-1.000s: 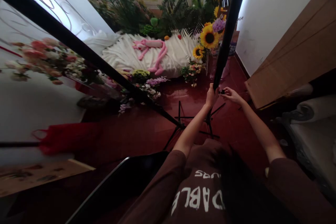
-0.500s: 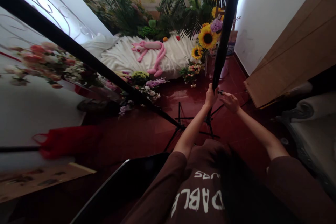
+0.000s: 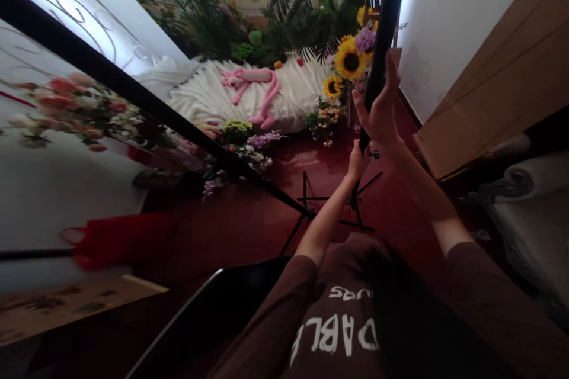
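A black stand pole [image 3: 386, 23] rises in front of me on spread tripod legs [image 3: 354, 204]. My left hand [image 3: 357, 161] is wrapped around it low down, beside a small black clamp knob [image 3: 375, 155]. Higher up, my right hand [image 3: 381, 113] is at the pole with thumb and fingers spread apart. Its palm faces the pole; whether it touches, I cannot tell. A second black stand pole [image 3: 146, 103] slants across the left of the view, its foot close to the first stand's legs.
Behind the stands is a white draped platform [image 3: 200, 95] with a pink plush toy [image 3: 258, 77]. Sunflowers [image 3: 351, 62] and palm leaves surround it. Brown board [image 3: 480, 83] leans at the right wall. A red bag [image 3: 106, 240] lies left, and a black panel [image 3: 213, 308] stands near my left side.
My right hand has left the clamp knob and moved up along the pole, its fingers opening wide. The left hand keeps its grip in the same place.
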The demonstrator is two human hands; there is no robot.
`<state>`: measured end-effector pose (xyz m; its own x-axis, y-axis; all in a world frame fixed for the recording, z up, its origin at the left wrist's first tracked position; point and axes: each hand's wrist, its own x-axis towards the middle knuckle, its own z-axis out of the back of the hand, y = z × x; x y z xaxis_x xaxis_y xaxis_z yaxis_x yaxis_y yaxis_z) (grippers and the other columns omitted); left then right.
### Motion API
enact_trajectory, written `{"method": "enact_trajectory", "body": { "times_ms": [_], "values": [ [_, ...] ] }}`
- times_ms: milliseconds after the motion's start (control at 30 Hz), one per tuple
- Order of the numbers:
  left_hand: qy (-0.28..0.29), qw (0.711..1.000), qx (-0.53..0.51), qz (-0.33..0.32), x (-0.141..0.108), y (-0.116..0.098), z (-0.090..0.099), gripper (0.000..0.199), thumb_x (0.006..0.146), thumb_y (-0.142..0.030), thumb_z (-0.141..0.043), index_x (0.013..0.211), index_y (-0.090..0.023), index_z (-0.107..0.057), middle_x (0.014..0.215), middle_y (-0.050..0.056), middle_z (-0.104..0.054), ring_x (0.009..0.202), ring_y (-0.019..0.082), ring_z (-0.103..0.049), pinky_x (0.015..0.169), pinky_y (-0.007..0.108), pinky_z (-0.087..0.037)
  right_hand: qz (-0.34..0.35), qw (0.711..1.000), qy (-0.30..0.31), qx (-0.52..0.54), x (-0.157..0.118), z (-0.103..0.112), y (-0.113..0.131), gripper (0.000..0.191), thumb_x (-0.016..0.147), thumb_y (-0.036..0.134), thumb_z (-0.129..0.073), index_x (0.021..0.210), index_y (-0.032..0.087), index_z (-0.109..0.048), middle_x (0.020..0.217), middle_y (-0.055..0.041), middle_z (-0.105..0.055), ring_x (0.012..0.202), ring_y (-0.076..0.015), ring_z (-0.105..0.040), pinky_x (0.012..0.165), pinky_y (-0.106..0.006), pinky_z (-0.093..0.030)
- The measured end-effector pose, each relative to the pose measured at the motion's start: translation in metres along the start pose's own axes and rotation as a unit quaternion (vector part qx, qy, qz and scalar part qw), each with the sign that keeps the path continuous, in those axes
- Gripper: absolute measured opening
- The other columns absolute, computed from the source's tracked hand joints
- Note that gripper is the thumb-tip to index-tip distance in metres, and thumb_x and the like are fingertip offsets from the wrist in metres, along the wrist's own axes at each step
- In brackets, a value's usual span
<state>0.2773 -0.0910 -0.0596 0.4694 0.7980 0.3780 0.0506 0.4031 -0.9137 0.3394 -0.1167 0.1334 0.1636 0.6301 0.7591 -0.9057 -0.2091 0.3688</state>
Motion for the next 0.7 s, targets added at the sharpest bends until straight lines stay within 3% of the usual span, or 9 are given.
{"method": "enact_trajectory", "body": {
  "times_ms": [133, 300, 367, 500, 567, 700],
  "values": [
    [-0.001, 1.000, -0.014, -0.012, 0.000, -0.004, 0.005, 0.031, 0.092, -0.043, -0.057, 0.113, -0.021, -0.049, 0.087, 0.005, -0.064, 0.075, 0.015, -0.063, 0.073, 0.028, -0.048, -0.008, 0.999, -0.012, -0.029, 0.007, -0.001, 0.006, 0.050, 0.104, 0.036, -0.030, 0.153, 0.026, -0.026, 0.157, -0.0087, -0.027, 0.144, -0.0324, -0.038, 0.114, -0.055, -0.040],
    [0.025, 0.999, -0.030, 0.004, 0.002, -0.001, 0.009, 0.050, 0.085, -0.041, -0.065, 0.125, -0.019, -0.043, 0.094, 0.007, -0.065, 0.076, 0.016, -0.064, 0.071, 0.028, -0.050, -0.076, 0.996, 0.039, -0.037, -0.035, -0.019, -0.002, 0.049, 0.102, 0.032, -0.038, 0.151, 0.031, -0.031, 0.148, -0.0082, -0.041, 0.135, -0.0285, -0.049, 0.102, -0.043, -0.055],
    [0.045, 0.999, -0.026, 0.001, 0.002, 0.003, 0.009, 0.059, 0.083, -0.039, -0.068, 0.130, -0.017, -0.041, 0.098, 0.009, -0.066, 0.083, 0.018, -0.066, 0.075, 0.030, -0.052, -0.103, 0.992, 0.060, -0.035, -0.056, -0.030, -0.008, 0.052, 0.102, 0.031, -0.041, 0.152, 0.031, -0.030, 0.146, -0.0094, -0.041, 0.133, -0.0283, -0.051, 0.099, -0.041, -0.057],
    [0.039, 0.998, -0.027, -0.035, 0.003, 0.009, 0.007, 0.075, 0.081, -0.042, -0.069, 0.142, -0.014, -0.034, 0.125, 0.020, -0.060, 0.116, 0.026, -0.062, 0.094, 0.035, -0.050, -0.132, 0.987, 0.090, -0.020, -0.084, -0.046, -0.019, 0.051, 0.100, 0.031, -0.045, 0.149, 0.035, -0.034, 0.148, -0.0079, -0.040, 0.132, -0.0272, -0.052, 0.100, -0.038, -0.055],
    [0.040, 0.998, -0.027, -0.042, 0.003, 0.011, 0.007, 0.072, 0.084, -0.047, -0.065, 0.141, -0.014, -0.038, 0.131, 0.021, -0.056, 0.122, 0.027, -0.059, 0.098, 0.037, -0.049, -0.127, 0.988, 0.084, -0.009, -0.089, -0.048, -0.020, 0.048, 0.100, 0.031, -0.045, 0.147, 0.037, -0.037, 0.149, -0.0062, -0.038, 0.132, -0.0258, -0.052, 0.101, -0.037, -0.055],
    [0.059, 0.997, -0.031, -0.042, 0.004, 0.010, 0.009, 0.055, 0.090, -0.055, -0.054, 0.127, -0.015, -0.051, 0.119, 0.018, -0.062, 0.111, 0.025, -0.063, 0.095, 0.039, -0.051, -0.089, 0.994, 0.055, 0.007, -0.100, -0.042, -0.017, 0.049, 0.098, 0.033, -0.046, 0.146, 0.035, -0.036, 0.154, -0.0069, -0.031, 0.141, -0.0255, -0.042, 0.109, -0.043, -0.049]
  ]
}}
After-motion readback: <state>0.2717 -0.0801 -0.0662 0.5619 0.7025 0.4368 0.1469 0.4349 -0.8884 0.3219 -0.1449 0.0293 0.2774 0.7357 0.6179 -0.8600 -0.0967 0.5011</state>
